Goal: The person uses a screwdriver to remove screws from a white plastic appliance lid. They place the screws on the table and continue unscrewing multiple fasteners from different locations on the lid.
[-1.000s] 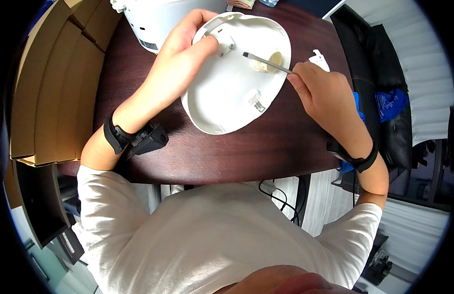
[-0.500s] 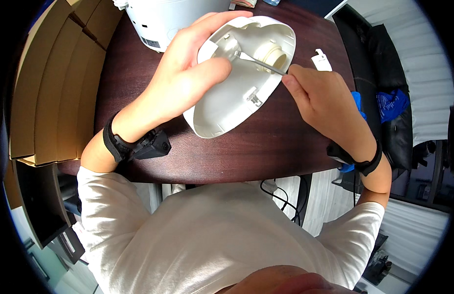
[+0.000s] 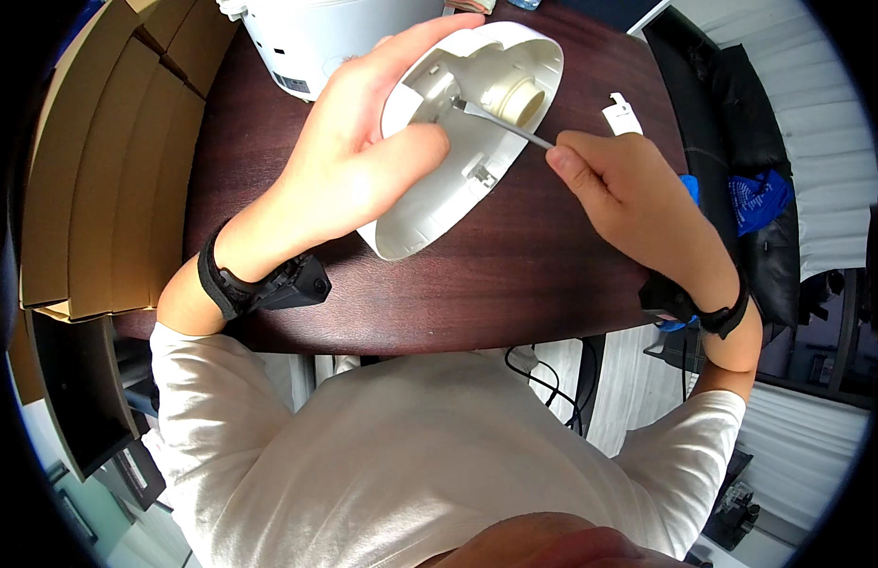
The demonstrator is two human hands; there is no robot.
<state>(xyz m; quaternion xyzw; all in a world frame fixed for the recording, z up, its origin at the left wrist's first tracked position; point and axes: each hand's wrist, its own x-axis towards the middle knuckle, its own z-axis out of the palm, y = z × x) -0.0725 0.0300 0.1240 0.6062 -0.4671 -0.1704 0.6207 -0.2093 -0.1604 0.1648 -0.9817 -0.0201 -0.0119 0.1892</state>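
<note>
My left hand [image 3: 363,151] is closed on the left edge of a white plastic lid-like shell [image 3: 458,180], its hollow inside facing up and tilted. The thumb reaches over the rim into the shell. My right hand [image 3: 614,180] grips a thin metal flat-blade screwdriver [image 3: 505,122] whose handle is hidden in the fist. Its flat tip lies inside the shell at the upper left, by a small moulded recess. A round cream-coloured collar [image 3: 515,99] sits in the shell's upper right, and a small clip [image 3: 481,175] shows on its right wall.
A white appliance body [image 3: 335,43] stands at the table's far left. Cardboard boxes [image 3: 107,170] line the left side. Beyond my right hand lies a small white plastic piece [image 3: 623,115] on the dark wooden table [image 3: 430,293]. A black sofa [image 3: 742,123] with a blue bag [image 3: 759,201] is at right.
The shell has tilted, its right side rising toward me, and shifted slightly up and left. The screwdriver tip stays near the same recess. My right wrist has moved a little right.
</note>
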